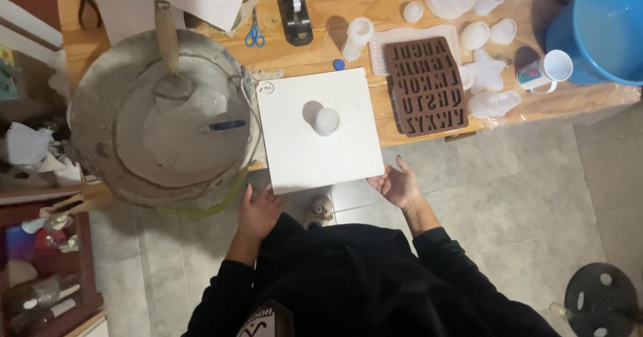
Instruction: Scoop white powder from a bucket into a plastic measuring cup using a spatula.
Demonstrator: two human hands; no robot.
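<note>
A white square board [295,149] lies on the wooden table [335,15], its near edge jutting past the table's front. A small white round cup-shaped mould [326,120] stands at its middle. My left hand [260,210] grips the board's near left corner. My right hand [397,184] holds the near right corner, fingers spread along the edge. Both sleeves are black.
A large grey basin [100,156] of wet grey mix with a trowel [169,55] and a blue pen [224,125] sits left. Brown letter mould [426,86], white moulds, a mug [546,71], blue bucket [603,29], tape dispenser [295,12], scissors [254,34] fill the table.
</note>
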